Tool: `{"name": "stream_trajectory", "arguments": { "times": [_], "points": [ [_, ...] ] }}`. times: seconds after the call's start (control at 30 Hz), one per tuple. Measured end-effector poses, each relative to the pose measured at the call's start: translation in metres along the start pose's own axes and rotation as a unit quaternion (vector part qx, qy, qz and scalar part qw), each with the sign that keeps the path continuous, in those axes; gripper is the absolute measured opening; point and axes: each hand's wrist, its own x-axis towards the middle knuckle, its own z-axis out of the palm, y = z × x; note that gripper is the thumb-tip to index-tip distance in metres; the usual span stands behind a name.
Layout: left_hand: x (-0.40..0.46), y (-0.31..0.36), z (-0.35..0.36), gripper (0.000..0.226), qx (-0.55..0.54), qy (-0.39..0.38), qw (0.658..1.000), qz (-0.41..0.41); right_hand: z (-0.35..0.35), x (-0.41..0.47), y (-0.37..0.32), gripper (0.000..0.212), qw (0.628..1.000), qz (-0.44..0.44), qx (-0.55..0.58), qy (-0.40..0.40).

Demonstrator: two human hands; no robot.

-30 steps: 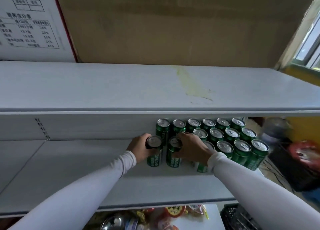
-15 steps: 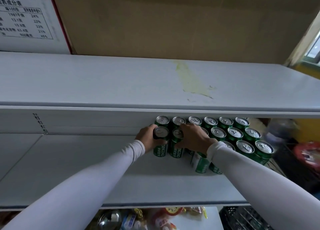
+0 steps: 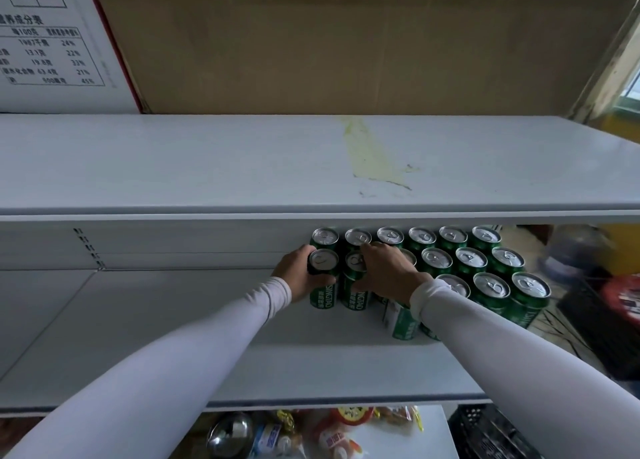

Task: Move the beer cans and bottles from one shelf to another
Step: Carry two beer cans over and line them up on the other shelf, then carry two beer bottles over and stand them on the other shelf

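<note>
The left hand wraps its fingers around a green beer can on the white middle shelf. The right hand curls over the next can. More cans stand close beside. The top shelf has a yellow stain.

Green aluminium beer cans with silver pull-tab lids stand upright in close rows on the right half of the grey metal middle shelf; the leftmost front can touches its neighbour
</note>
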Motion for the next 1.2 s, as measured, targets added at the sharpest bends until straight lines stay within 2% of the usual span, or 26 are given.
{"name": "stream_trajectory", "arguments": {
  "times": [0.13,0.33,0.53,0.67,0.77,0.87,1.0,1.2],
  "points": [
    [-0.01,0.001,-0.008,0.07,0.019,-0.015,1.0,-0.002,-0.002,-0.003,0.002,0.059,1.0,-0.002,0.02,-0.013],
    [-0.034,-0.009,-0.019,0.074,0.072,-0.034,0.997,-0.022,-0.009,-0.013,0.011,0.057,0.998,-0.017,0.053,0.02],
    [-0.068,-0.03,-0.027,0.066,0.107,-0.054,0.992,-0.036,-0.012,-0.033,0.008,0.057,0.996,-0.038,0.063,0.054],
    [-0.092,-0.045,-0.048,0.06,0.113,-0.058,0.991,-0.03,-0.016,-0.046,-0.023,0.059,0.997,-0.042,0.054,0.037],
    [-0.117,-0.059,-0.077,0.059,0.123,-0.06,0.99,-0.018,-0.017,-0.056,-0.07,0.051,0.997,-0.066,0.027,0.002],
    [-0.149,-0.081,-0.117,0.064,0.132,-0.042,0.99,-0.018,-0.011,-0.057,-0.132,0.061,0.996,-0.079,-0.014,-0.04],
    [-0.212,-0.137,-0.194,0.067,0.141,-0.005,0.989,-0.034,0.011,-0.055,-0.243,0.077,0.989,-0.128,-0.01,-0.073],
    [-0.322,-0.246,-0.302,0.068,0.163,0.039,0.98,-0.104,0.053,-0.051,-0.429,0.075,0.969,-0.233,-0.003,-0.077]
  ]
}}
